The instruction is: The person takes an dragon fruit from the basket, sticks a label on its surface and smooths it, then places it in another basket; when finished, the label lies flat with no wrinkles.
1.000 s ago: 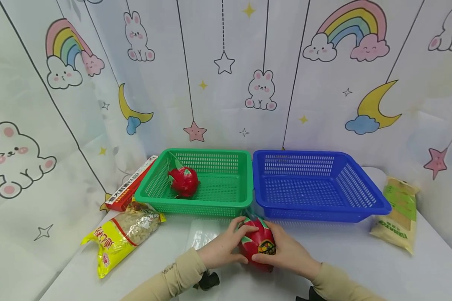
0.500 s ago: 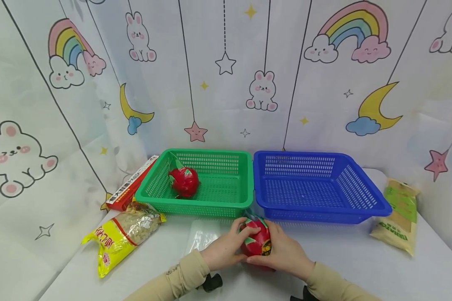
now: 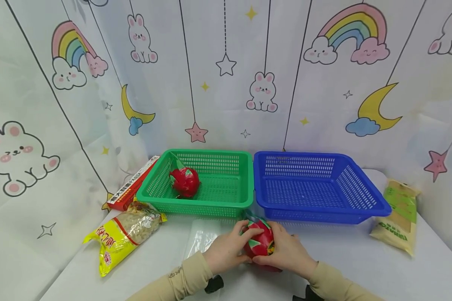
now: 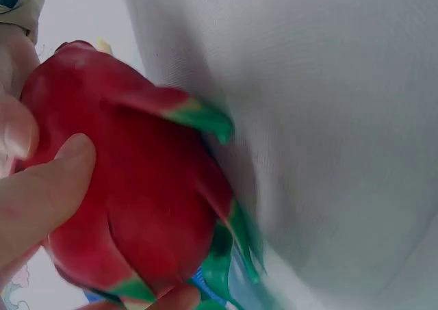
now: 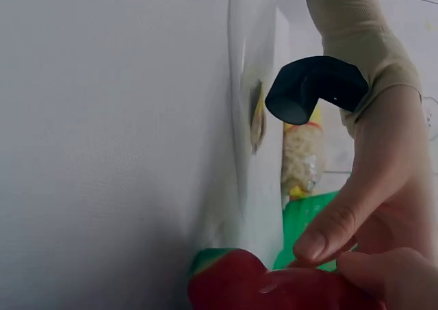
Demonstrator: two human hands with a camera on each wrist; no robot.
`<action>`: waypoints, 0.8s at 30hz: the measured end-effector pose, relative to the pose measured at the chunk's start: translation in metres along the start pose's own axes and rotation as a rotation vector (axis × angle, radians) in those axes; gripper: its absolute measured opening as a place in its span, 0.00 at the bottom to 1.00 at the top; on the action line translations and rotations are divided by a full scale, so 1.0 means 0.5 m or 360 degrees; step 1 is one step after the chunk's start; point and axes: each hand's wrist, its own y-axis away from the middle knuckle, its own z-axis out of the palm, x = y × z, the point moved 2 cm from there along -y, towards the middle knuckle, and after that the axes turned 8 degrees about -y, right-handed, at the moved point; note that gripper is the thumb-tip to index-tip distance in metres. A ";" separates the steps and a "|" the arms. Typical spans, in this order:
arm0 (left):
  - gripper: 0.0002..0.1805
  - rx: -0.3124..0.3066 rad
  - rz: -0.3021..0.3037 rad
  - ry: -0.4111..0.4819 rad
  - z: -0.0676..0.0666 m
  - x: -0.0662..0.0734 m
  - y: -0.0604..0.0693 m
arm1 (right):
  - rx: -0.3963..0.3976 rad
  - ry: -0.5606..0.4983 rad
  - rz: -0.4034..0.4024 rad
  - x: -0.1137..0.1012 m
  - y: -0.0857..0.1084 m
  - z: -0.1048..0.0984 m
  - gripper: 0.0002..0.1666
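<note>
On the white table just in front of the baskets, a red dragon fruit (image 3: 260, 240) with green-tipped scales stands between both hands. My left hand (image 3: 226, 249) grips its left side, fingers over the upper part and thumb low. From the right, my right hand (image 3: 291, 254) holds it, covering part of a dark sticker. Close up in the left wrist view, the dragon fruit (image 4: 147, 180) shows smooth red skin with fingertips pressed on it. A second dragon fruit (image 3: 186, 182) lies in the green basket (image 3: 196, 205).
A blue basket (image 3: 309, 215) adjoins the green one on the right. At left lie a red pasta box (image 3: 133, 184) and a yellow food bag (image 3: 124, 234). A green and beige bag (image 3: 398, 217) lies at far right. A clear plastic bag (image 3: 202, 236) is by my left hand.
The dragon fruit has turned slightly between my hands, so its sticker has shifted partly behind my right hand. Both hands keep holding it at nearly the same spot. The baskets and packages stay put.
</note>
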 end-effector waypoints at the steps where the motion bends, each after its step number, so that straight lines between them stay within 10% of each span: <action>1: 0.38 0.0007 0.0015 -0.0017 -0.001 0.000 0.001 | -0.0017 -0.0033 -0.0005 0.002 0.001 -0.003 0.55; 24: 0.21 -0.0151 -0.0091 -0.0100 -0.040 -0.035 0.002 | -0.0175 -0.0129 -0.0122 -0.013 0.069 -0.115 0.54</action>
